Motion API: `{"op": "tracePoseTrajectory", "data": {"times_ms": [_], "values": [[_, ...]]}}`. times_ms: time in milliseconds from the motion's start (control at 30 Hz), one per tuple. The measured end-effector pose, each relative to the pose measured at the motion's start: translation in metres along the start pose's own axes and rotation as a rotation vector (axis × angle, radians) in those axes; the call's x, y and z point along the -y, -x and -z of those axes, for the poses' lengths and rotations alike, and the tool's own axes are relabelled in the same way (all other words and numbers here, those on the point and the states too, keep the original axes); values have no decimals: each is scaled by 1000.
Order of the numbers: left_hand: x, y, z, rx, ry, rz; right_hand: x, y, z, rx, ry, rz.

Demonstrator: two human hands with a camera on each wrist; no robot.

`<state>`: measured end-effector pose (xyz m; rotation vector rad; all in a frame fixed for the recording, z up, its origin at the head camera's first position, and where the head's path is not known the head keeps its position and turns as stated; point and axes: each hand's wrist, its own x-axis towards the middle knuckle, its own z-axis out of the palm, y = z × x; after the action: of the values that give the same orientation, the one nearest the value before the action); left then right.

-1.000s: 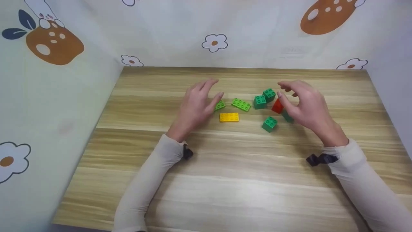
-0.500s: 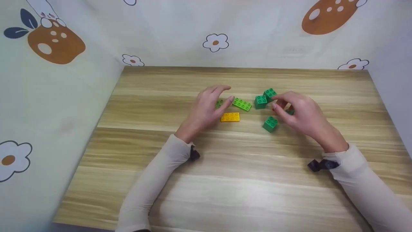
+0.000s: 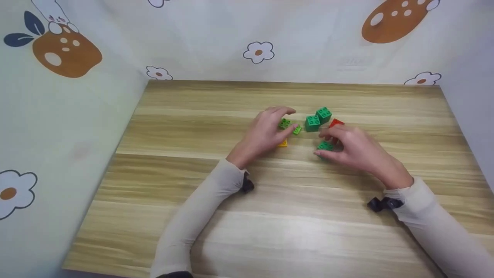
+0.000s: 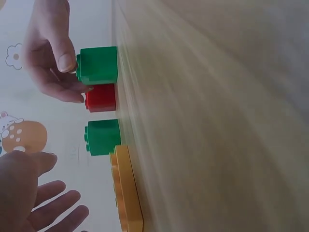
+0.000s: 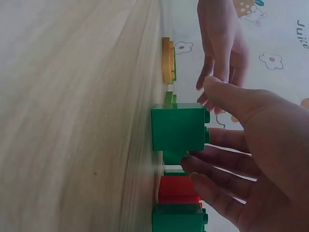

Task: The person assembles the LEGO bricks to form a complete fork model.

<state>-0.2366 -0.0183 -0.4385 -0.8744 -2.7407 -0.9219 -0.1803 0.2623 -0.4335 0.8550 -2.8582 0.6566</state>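
The person's right hand (image 3: 353,148) reached low around the nearest green two-by-two brick (image 3: 325,146), its thumb and fingers apart on either side; whether any fingertip touched the brick, I could not tell. That brick stood upright on the wood-grain counter (image 3: 270,227), studs up. Behind it sat two more green bricks, the left one (image 3: 312,123) just beside the back one (image 3: 323,114), with a red brick (image 3: 336,122) near them, partly covered by the hand. A fourth green brick (image 5: 177,218) (the right wrist view caught it) stood beside the red one. The left hand (image 3: 266,131) held nothing, fingers spread over two lime-green bricks (image 3: 285,123) and a flat yellow brick (image 3: 283,143), which it partly hid.
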Motion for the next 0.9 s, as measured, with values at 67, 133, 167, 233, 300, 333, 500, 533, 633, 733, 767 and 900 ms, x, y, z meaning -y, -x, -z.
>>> {"op": "tracePoseTrajectory", "data": {"times_ms": [67, 133, 167, 233, 300, 333, 500, 533, 633, 733, 767, 900], "values": [[-4, -3, -3, 19, -1, -1, 0, 0, -1, 36, -4, -17], [-8, -8, -6, 44, 8, 8, -1, 0, -2, 68, -11, -34], [-10, -10, -8, 56, 15, 13, -1, 0, -2, 81, -14, -39], [-15, -15, -10, 83, 32, 27, -1, 1, -2, 99, -19, -44], [-18, -20, -12, 105, 55, 42, 0, 1, -3, 108, -21, -52], [-20, -23, -13, 116, 65, 52, 0, 1, -3, 112, -22, -55], [-25, -33, -19, 151, 102, 87, 0, 1, -2, 126, -38, -66], [-25, -34, -20, 156, 106, 94, 0, 1, -2, 126, -41, -68], [-26, -38, -24, 165, 117, 112, 0, 0, -2, 119, -46, -73], [-27, -40, -28, 172, 123, 128, 0, 0, -3, 120, -52, -68], [-27, -41, -30, 176, 123, 131, 0, 0, -3, 123, -53, -64], [-28, -43, -35, 186, 132, 144, -2, 0, -3, 137, -62, -56]]}}
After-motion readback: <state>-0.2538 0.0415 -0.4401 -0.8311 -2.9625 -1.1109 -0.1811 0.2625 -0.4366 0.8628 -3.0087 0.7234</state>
